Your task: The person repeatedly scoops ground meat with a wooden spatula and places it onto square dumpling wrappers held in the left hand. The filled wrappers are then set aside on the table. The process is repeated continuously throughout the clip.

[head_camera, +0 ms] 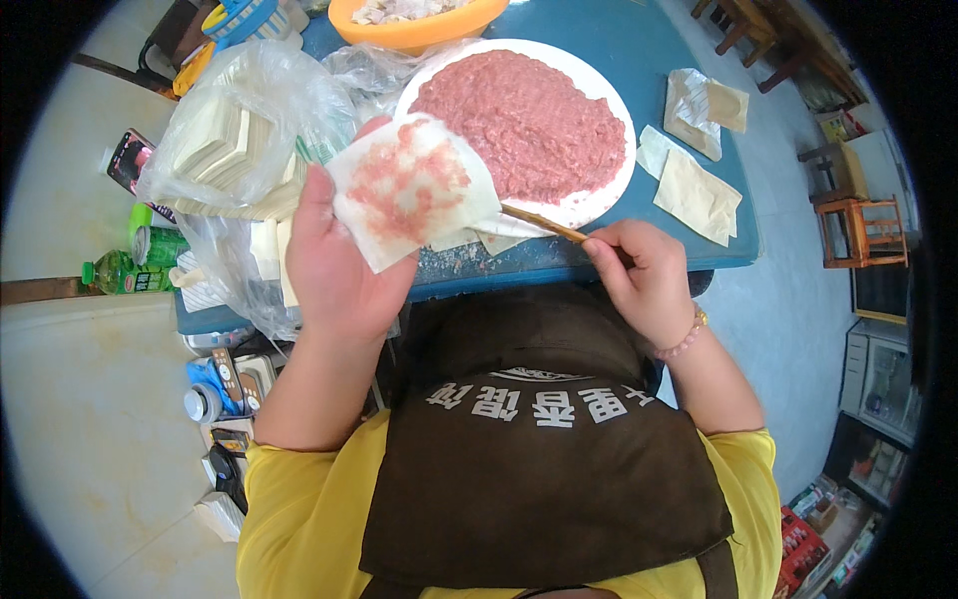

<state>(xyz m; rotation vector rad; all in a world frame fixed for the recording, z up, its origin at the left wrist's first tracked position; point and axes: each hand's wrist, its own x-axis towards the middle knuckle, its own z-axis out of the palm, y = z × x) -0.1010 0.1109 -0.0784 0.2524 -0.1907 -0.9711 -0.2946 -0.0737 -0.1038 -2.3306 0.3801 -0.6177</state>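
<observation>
My left hand (348, 269) holds up a square wonton wrapper (415, 187) smeared with pink minced meat. My right hand (647, 277) pinches the end of a thin wooden stick (546, 223), whose other end reaches the wrapper's right edge. Behind the wrapper stands a white plate (617, 127) heaped with raw minced meat (524, 120). Left of it, stacks of wrappers (224, 142) lie in a clear plastic bag (299, 82). Where the plate meets the table edge, parts of other wrappers show.
An orange basin (419, 28) with pale pieces stands at the back of the blue table (673, 37). Loose wrappers (700, 195) and a torn packet (692, 112) lie at the right. At the left are a phone (129, 161), a green can (159, 245) and a green bottle (120, 273).
</observation>
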